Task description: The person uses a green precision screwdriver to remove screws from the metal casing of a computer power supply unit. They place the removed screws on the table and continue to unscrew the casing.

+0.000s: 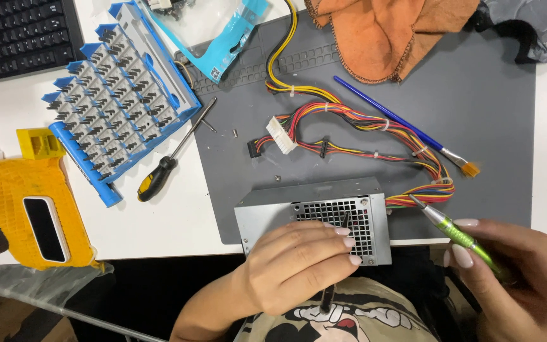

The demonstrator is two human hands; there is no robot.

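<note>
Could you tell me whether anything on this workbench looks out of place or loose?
A few small loose screws lie scattered on the grey mat, beside the black-and-yellow screwdriver. The metal power supply box overhangs the table's near edge, steadied by the left hand.

Grey metal power supply box [314, 218] sits at the near edge of the grey mat, its perforated grille side turned toward the viewer, with a bundle of red, yellow, orange and black wires running out of its right end. A dark slim tool [337, 266] crosses the grille, mostly hidden under the fingers gripping it. Green-handled precision screwdriver [454, 231] lies tilted, its silver tip just beside the wire exit.
</note>
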